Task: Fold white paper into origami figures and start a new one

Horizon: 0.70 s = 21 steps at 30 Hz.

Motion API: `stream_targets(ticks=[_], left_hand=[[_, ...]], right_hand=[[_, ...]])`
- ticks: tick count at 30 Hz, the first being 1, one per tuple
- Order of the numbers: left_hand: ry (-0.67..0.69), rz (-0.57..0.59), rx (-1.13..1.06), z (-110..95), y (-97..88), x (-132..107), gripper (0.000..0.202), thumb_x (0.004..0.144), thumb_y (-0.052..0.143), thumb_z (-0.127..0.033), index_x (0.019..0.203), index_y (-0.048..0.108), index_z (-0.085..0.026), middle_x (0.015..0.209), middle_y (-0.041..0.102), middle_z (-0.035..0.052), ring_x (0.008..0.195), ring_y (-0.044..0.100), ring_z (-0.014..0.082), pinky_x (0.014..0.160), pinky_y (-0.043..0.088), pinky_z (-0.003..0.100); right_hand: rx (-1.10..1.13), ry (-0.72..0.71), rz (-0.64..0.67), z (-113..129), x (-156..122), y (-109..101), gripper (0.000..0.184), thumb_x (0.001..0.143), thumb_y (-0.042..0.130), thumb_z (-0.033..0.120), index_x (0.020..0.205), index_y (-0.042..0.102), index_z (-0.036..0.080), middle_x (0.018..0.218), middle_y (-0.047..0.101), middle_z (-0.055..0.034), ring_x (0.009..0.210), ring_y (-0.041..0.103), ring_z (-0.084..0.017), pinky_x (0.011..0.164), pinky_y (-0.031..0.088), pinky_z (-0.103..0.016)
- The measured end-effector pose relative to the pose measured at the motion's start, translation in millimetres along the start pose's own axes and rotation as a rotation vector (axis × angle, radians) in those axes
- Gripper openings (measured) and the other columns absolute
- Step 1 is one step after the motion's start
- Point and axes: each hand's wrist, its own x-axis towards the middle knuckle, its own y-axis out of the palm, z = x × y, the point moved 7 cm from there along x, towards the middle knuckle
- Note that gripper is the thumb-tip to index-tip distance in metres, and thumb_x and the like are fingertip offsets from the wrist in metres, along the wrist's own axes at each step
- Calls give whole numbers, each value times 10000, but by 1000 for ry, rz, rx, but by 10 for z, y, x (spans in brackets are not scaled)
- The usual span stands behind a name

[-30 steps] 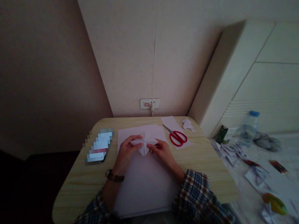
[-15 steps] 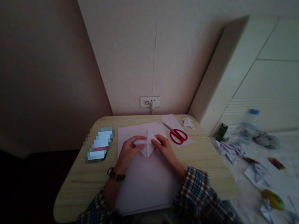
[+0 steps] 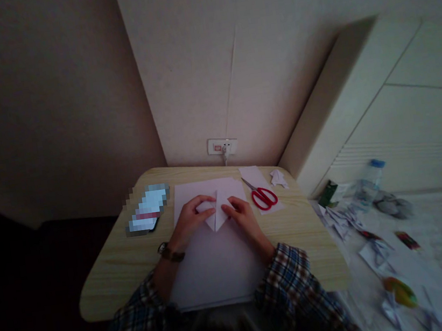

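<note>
Between my hands is a folded piece of white paper (image 3: 216, 216), its lower end coming to a point toward me and a crease running up its middle. My left hand (image 3: 190, 218) is closed on its left side, thumb on the front and fingers curled behind the upper edge. On the right side, my right hand (image 3: 240, 214) pinches the paper with thumb and forefinger. Beneath both hands lies a stack of white sheets (image 3: 217, 274). Dim light hides the finer folds.
Red-handled scissors (image 3: 264, 198) rest on a paper strip (image 3: 251, 173) at the right, near a small folded paper figure (image 3: 278, 178). A phone (image 3: 149, 208) lies left on the wooden table (image 3: 110, 286). Beyond the table's right edge are a bottle (image 3: 372, 181) and several folded papers (image 3: 340, 220).
My hands stay on the folded paper with only slight finger shifts; the right thumb sits a little further left on it. The whole view has tilted slightly.
</note>
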Motion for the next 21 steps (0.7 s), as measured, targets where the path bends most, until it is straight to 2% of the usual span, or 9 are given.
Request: stream_targets(ticks=[7,12,16,21], left_hand=[[41,2,7,-51,13,-16,279,660,703,-314,899,673,-174,969,669,36,876,599,201,721,455,254],[-8,-3,-21,-24,19,-12,254,655,708,-338,849,697,-174,911,690,36,836,614,201,723,456,262],[41,-46,-50,-77,-2,-5,208,620,726,-282,782,646,-178,874,664,20,897,605,200,765,454,258],[52,-30,-48,-88,7,-11,183,659,689,-289,718,550,-185,773,608,-15,770,580,157,648,430,220]], right_hand=[[-48,-62,-38,57,-11,-40,309,784,498,452,607,506,200,568,458,29,560,438,-128,521,346,-240],[-64,-49,-36,60,-17,-40,303,779,495,454,619,530,198,570,477,23,567,446,-133,523,356,-240],[-54,-48,-55,56,-19,-47,290,769,499,438,611,524,197,564,473,25,560,438,-130,515,342,-236],[-54,-47,-53,67,-32,-44,281,761,505,423,598,518,194,562,458,28,551,426,-127,510,323,-236]])
